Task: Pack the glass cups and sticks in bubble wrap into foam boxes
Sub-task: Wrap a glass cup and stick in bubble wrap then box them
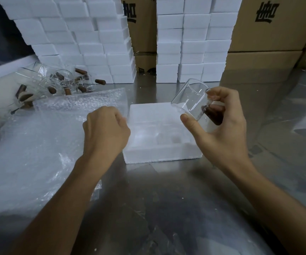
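Stacked white foam boxes (86,43) and brown cartons (269,24) wall off the back of a shiny metal table (167,199), likely so that packing stock sits within reach.

At the far left, a heap of loose glass cups (38,76) and brown wooden sticks (80,71) lies on the table, unwrapped and apparently waiting their turn. Just in front of them a sheet of bubble wrap (29,144) is spread flat over the table's left side, probably laid out so a cup can be rolled up in it.

The left hand (106,129) hovers over the right edge of that sheet with its fingers curled under; whether it pinches the wrap's edge or holds nothing, I cannot tell.

At the centre, an open foam box (159,155) sits on the table with its divided compartments facing up, ready to receive. It looks empty, though the white interior is hard to read.

To the right, above the box's far corner, the right hand (220,126) grips a clear glass cup (189,100), tilted with its mouth up and away, along with a brown stick (213,115) tucked against the palm. Holding both together suggests they are meant to be wrapped as one set; neither is in wrap yet.
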Demonstrator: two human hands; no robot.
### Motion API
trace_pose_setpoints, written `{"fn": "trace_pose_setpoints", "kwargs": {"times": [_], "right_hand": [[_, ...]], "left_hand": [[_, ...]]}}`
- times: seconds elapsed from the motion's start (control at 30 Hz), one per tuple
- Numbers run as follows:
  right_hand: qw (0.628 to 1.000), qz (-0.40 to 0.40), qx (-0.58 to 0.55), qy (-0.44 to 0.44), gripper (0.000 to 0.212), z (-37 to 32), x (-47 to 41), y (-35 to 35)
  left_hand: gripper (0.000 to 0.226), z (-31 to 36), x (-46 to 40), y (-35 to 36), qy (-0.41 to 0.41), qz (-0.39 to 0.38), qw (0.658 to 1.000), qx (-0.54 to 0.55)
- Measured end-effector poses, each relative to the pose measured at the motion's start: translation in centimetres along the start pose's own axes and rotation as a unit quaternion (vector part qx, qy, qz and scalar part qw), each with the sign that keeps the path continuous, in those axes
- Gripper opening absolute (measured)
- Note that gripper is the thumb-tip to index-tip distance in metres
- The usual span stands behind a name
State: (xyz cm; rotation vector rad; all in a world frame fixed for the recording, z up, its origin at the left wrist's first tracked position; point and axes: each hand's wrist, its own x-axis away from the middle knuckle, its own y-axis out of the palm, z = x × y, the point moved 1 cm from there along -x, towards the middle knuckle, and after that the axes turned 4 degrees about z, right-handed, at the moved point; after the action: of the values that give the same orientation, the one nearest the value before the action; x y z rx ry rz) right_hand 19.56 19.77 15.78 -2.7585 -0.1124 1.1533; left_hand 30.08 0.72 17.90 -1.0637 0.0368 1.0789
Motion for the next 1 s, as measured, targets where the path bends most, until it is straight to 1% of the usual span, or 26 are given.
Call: {"fn": "trace_pose_setpoints", "kwargs": {"times": [0.07, 0.13, 0.23, 0.27, 0.33, 0.37, 0.4, 0.47, 0.53, 0.6, 0.7, 0.8, 0.83, 0.9, 1.0], "right_hand": [[1.000, -0.005, -0.022, 0.012, 0.052, -0.3, 0.0, 0.0], [0.997, -0.018, -0.058, 0.041, 0.050, -0.5, 0.0, -0.1], [0.990, -0.037, -0.094, 0.095, 0.047, -0.6, -0.2, -0.2], [0.987, -0.040, -0.106, 0.115, 0.046, -0.6, -0.3, -0.3], [0.977, -0.047, -0.139, 0.153, 0.054, -0.6, -0.5, -0.4], [0.972, -0.051, -0.155, 0.168, 0.058, -0.6, -0.6, -0.5], [0.968, -0.053, -0.165, 0.180, 0.057, -0.7, -0.6, -0.5], [0.961, -0.060, -0.173, 0.206, 0.049, -0.9, -0.8, -0.6], [0.951, -0.069, -0.189, 0.236, 0.042, -1.0, -1.0, -0.6], [0.934, -0.081, -0.219, 0.270, 0.042, -1.0, -1.0, -0.5], [0.911, -0.108, -0.240, 0.317, 0.050, -1.1, -1.0, -0.5], [0.893, -0.110, -0.265, 0.348, 0.048, -1.1, -1.2, -0.4], [0.886, -0.109, -0.277, 0.356, 0.045, -1.1, -1.2, -0.4], [0.872, -0.106, -0.303, 0.369, 0.041, -1.1, -1.3, -0.3], [0.860, -0.093, -0.331, 0.378, 0.043, -1.2, -1.1, -0.3]], "left_hand": [[0.015, 0.2, -0.1, -0.1, 0.038, 0.043, 0.997, 0.050], [0.014, 0.8, 0.0, -0.2, 0.071, 0.067, 0.989, 0.112], [0.024, 1.4, 0.3, -0.4, 0.127, 0.087, 0.968, 0.200], [0.025, 1.6, 0.4, -0.5, 0.152, 0.092, 0.962, 0.208], [0.027, 1.6, 0.4, -0.6, 0.204, 0.111, 0.954, 0.190], [0.031, 1.5, 0.4, -0.6, 0.218, 0.120, 0.953, 0.175], [0.036, 1.5, 0.4, -0.7, 0.218, 0.125, 0.955, 0.158], [0.038, 1.5, 0.5, -0.9, 0.198, 0.130, 0.964, 0.120], [0.029, 1.3, 0.5, -1.2, 0.166, 0.131, 0.975, 0.069], [0.017, 1.2, 0.4, -1.5, 0.132, 0.123, 0.982, 0.050], [0.012, 1.1, 0.3, -2.0, 0.040, 0.103, 0.991, 0.077], [0.030, 0.8, -0.2, -2.4, -0.034, 0.060, 0.992, 0.106], [0.032, 0.5, -0.4, -2.6, -0.056, 0.038, 0.990, 0.125], [0.030, 0.2, -0.7, -2.8, -0.082, -0.001, 0.985, 0.149], [0.023, -0.2, -0.9, -2.8, -0.077, -0.043, 0.985, 0.149]]}}
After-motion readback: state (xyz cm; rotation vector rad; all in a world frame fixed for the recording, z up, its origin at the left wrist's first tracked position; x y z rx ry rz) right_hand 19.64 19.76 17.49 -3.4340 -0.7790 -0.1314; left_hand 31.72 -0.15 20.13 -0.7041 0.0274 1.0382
